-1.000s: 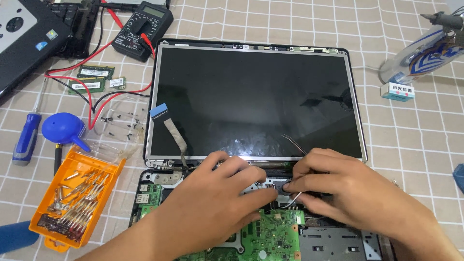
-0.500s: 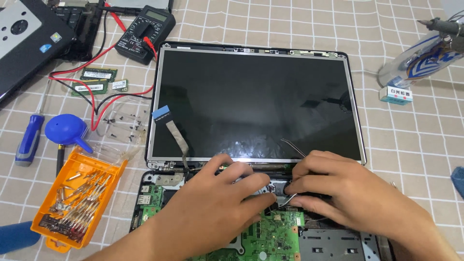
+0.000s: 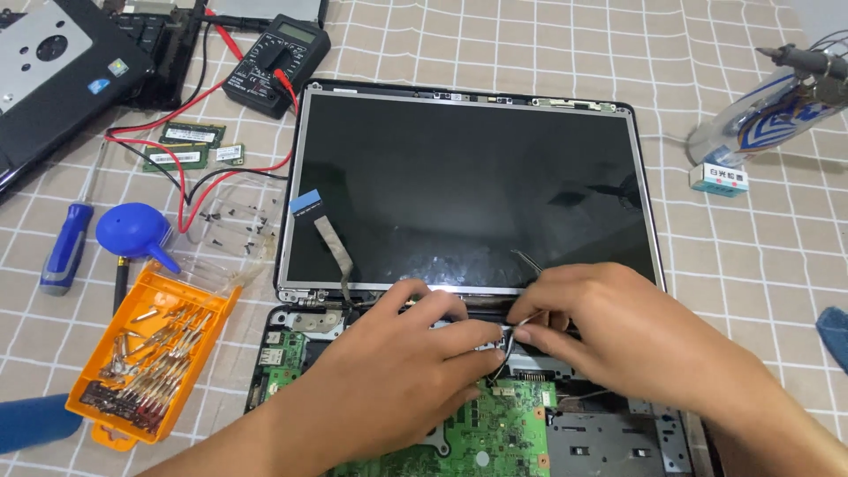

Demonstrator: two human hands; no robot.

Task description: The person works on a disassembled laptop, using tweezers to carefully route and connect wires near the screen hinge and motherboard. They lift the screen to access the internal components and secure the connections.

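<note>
— Starting large: what lies on the checked cloth [image 3: 530, 44]?
— An opened laptop, its dark screen panel [image 3: 468, 185] flat, green motherboard [image 3: 495, 433] exposed below.
— Hands?
— Both at the hinge strip. Left hand [image 3: 389, 371] presses there, fingers curled; its hold cannot be told. Right hand [image 3: 609, 327] pinches a thin wire [image 3: 505, 340].
— Smaller items?
— Orange bit tray [image 3: 150, 358], left.

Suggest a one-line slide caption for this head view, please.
Both hands, left and right, work thin wires at an opened laptop's hinge.

L hand [image 3: 402, 367] & R hand [image 3: 609, 327] palms down, fingers curled, nearly touching.
</note>
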